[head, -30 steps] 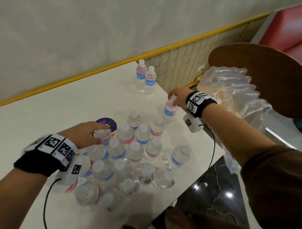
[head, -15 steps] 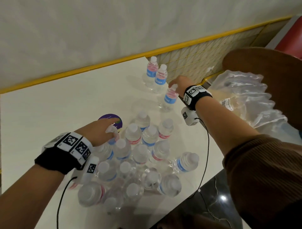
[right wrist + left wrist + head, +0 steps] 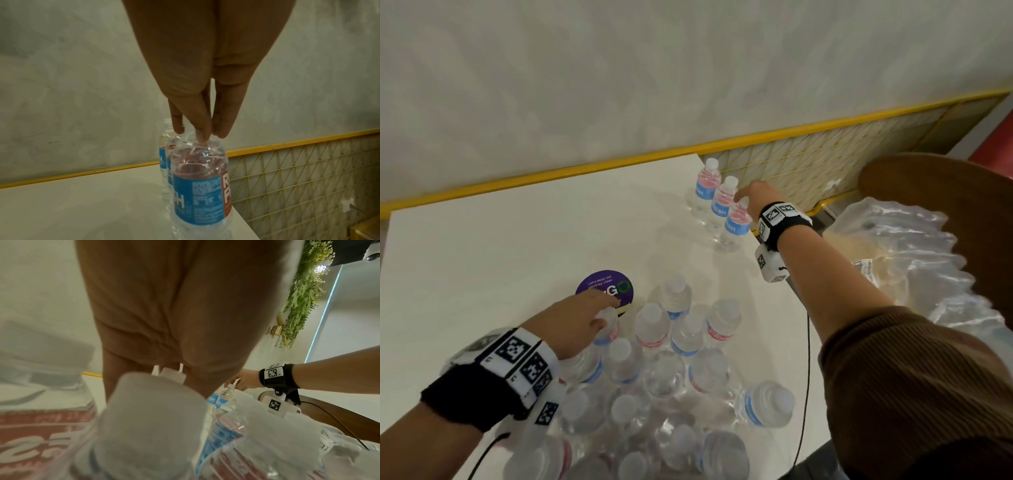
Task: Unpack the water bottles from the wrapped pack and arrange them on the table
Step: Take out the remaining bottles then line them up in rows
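Two water bottles [image 3: 708, 188] with blue and red labels stand at the table's far right corner. My right hand [image 3: 751, 197] pinches the cap of a third water bottle [image 3: 738, 224] just in front of them, so the three form a row. In the right wrist view my fingertips [image 3: 202, 133] close on the top of that bottle [image 3: 200, 178], whose base is down at the table surface. My left hand [image 3: 585, 320] grips the top of a bottle [image 3: 607, 330] at the far left of the bottle cluster [image 3: 671, 370] near me.
A round purple sticker [image 3: 604, 286] lies on the white table [image 3: 500, 257] beyond my left hand. Crumpled clear plastic wrap [image 3: 914, 260] sits off the table's right edge on a brown round seat [image 3: 945, 185]. A yellow-trimmed wall [image 3: 585, 168] bounds the far side.
My right hand carried its bottle away from the cluster to the far right corner and set it down beside the two standing bottles. My left hand stayed on its bottle.
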Demonstrator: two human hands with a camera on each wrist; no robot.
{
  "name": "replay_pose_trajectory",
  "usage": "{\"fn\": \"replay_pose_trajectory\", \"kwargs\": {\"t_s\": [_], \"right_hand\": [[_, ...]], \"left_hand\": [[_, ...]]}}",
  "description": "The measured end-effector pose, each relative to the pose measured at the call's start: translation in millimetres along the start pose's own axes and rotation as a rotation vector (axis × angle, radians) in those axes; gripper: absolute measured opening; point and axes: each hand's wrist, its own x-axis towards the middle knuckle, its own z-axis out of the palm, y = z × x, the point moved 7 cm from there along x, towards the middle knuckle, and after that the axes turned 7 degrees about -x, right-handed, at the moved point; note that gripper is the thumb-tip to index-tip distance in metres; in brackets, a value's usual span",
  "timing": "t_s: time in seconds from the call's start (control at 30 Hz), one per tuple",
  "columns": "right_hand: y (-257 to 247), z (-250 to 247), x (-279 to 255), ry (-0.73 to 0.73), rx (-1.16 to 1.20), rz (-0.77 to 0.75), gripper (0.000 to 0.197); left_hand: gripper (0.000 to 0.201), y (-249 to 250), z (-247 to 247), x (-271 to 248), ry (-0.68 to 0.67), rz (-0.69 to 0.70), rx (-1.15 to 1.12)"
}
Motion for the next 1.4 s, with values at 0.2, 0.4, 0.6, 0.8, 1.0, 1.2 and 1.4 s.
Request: {"fn": "replay_pose_trajectory", "kwargs": {"t_s": [0.2, 0.4, 0.6, 0.8, 1.0, 1.2, 1.4], "right_hand": [[-1, 0, 1, -0.038, -0.026, -0.011, 0.040], [-4, -6, -28, -0.003, 0.049, -0.050, 0.057], [-41, 15, -118, -0.355, 0.091, -0.309, 0.033], [-57, 44, -168, -0.468, 0.042, -0.393, 0.046], [-56, 53, -172, -0.282, 0.004, -0.406, 0.026], [-12, 51, -147, -0.259, -0.065, -0.306, 0.026], [27, 42, -106, -0.185, -0.007, -0.142, 0.032]], "left_hand": [[0.044, 3, -1, 1, -0.020, -0.008, 0.034], [0.051, 23, -7, 1, -0.081, 0.010, 0.057], [0.051, 84, -24, 22, -0.025, 0.123, 0.103], [0.045, 127, -14, 41, -0.068, 0.141, 0.263], [0.045, 138, -12, 51, -0.086, 0.118, 0.331], [0.047, 140, -11, 56, -0.072, 0.107, 0.362], [0.048, 139, -8, 59, -0.082, 0.103, 0.359]]}}
